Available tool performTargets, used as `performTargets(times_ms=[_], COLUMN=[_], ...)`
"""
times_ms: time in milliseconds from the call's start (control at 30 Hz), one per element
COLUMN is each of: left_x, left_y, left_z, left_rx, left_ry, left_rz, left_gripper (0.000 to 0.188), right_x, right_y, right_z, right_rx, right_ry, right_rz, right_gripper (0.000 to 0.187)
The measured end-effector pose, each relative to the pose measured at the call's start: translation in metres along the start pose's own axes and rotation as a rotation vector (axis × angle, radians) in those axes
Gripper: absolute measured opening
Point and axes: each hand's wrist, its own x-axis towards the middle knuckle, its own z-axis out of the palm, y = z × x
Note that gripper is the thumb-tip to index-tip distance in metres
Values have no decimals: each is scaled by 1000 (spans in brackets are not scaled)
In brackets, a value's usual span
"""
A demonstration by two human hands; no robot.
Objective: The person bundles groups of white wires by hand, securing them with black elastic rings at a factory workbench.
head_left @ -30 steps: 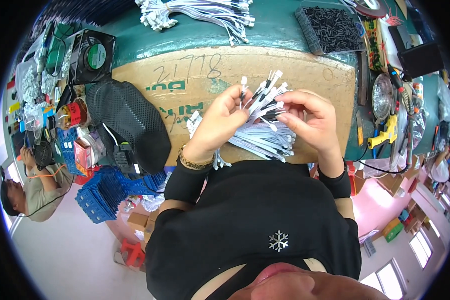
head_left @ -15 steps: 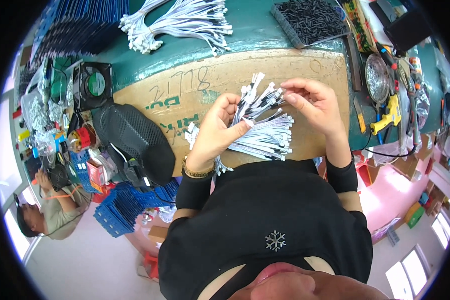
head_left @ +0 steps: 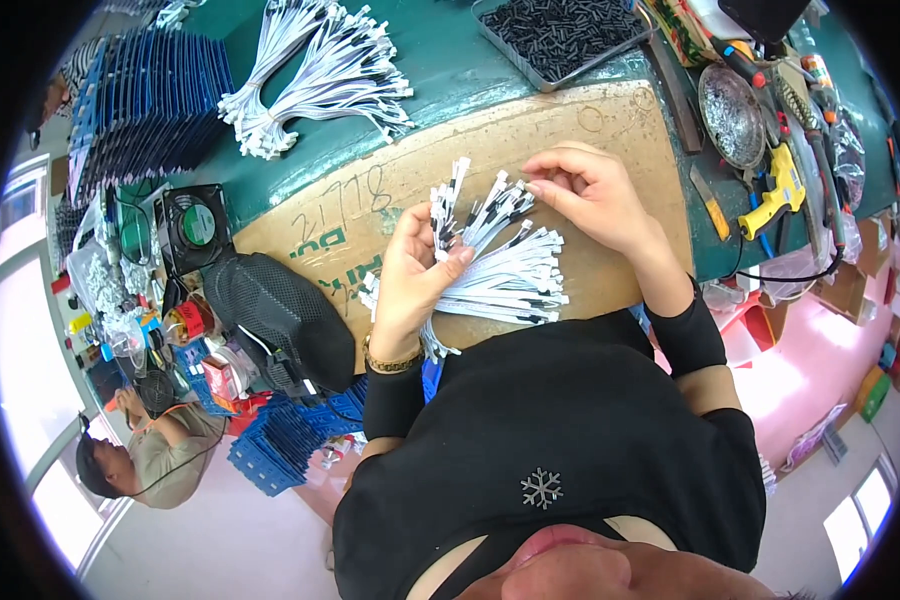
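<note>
My left hand [head_left: 410,275] is closed round a bundle of white flat cables [head_left: 500,292], thumb pressed across the top. Their small white and black connector ends fan out toward the right, and some standing ends rise above my thumb. The other ends poke out below and to the left of my wrist. My right hand [head_left: 598,200] hovers at the upper right of the fan, fingers bent, with a gap between thumb and forefinger. Its thumb tip is close beside one connector; whether they touch I cannot tell. Under both hands lies a brown cardboard sheet [head_left: 620,125].
More white cable bundles [head_left: 335,85] lie at the back left, near stacked blue racks [head_left: 150,100]. A tray of small black pieces [head_left: 560,42] stands behind. On the right are a yellow glue gun [head_left: 778,195], a metal dish [head_left: 732,115] and a knife [head_left: 712,205]. A black mesh bag [head_left: 280,310] sits left.
The whole view has shifted and turned a little. Some cables at my left thumb have separated leftward from the rest of the fan. My right hand remains near the connector ends.
</note>
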Motion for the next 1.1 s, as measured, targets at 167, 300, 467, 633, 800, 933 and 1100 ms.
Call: performTargets(times_ms=[167,300,467,633,800,933,1100], left_x=[-1,-1,-1,-2,-3,-8,-9], left_y=[0,-6,-11,-15,-13,-15,-8], left_z=[2,-2,-5,-7,-7,-11,-11], left_rx=[12,71,-7,-106,-157,25,97], left_ry=[36,118,161,227,188,189,156], left_rz=[-5,30,90,72,129,13,41], left_gripper=[45,36,30,34,29,19,12], right_x=[16,30,50,70,79,79,71], right_y=[4,5,-5,-14,-22,-32,-25], right_z=[8,11,16,28,38,40,39], right_rx=[-121,-173,-334,-522,-688,-661,-719], right_ry=[38,4,-191,-492,-686,-755,-711], right_rz=[-215,-217,-279,-360,-346,-309,-503], right_gripper=[14,13,13,10,8,9,8])
